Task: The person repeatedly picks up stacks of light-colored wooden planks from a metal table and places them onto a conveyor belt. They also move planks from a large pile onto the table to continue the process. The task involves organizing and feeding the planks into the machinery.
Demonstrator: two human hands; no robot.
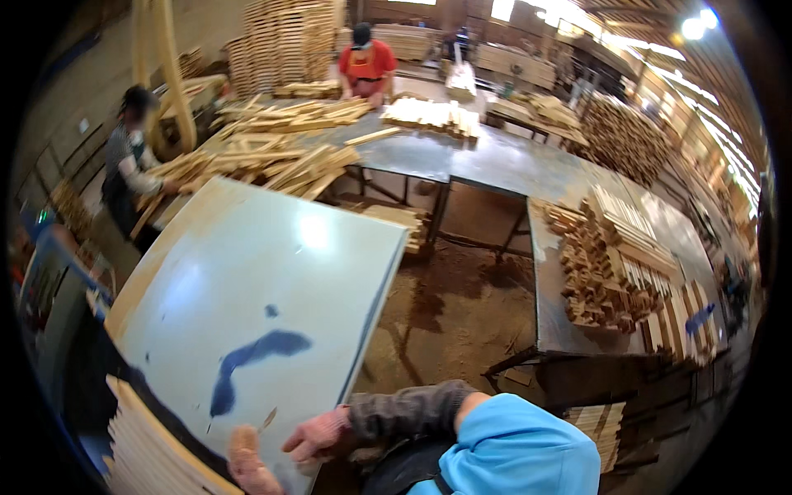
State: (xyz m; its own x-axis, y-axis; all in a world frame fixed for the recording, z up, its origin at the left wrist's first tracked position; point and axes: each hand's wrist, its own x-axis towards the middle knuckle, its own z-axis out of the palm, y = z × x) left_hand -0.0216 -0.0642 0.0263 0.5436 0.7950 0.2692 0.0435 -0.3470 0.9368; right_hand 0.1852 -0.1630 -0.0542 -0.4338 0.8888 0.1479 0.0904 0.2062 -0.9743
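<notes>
My left hand (250, 464), in a pinkish work glove, is at the near edge of the pale blue-grey table (272, 247), beside a stack of light wooden strips (157, 445). Its fingers look stretched out, with nothing visible in them. Just to its right, over the table's near right corner, is my right hand (320, 435), gloved as well. Loosely bent and slightly apart, its fingers show nothing between them. A small wood sliver (268, 419) lies on the tabletop between and beyond the hands. Further up the surface spreads a dark blue stain (256, 359).
Loose wooden strips (289, 169) heap up past the table's far edge. One co-worker (132, 169) stands at far left, another in red (367, 66) at the back. On the right, a metal table (561, 322) bears stacked wood pieces (606, 272). Brown floor (458, 305) lies between the tables.
</notes>
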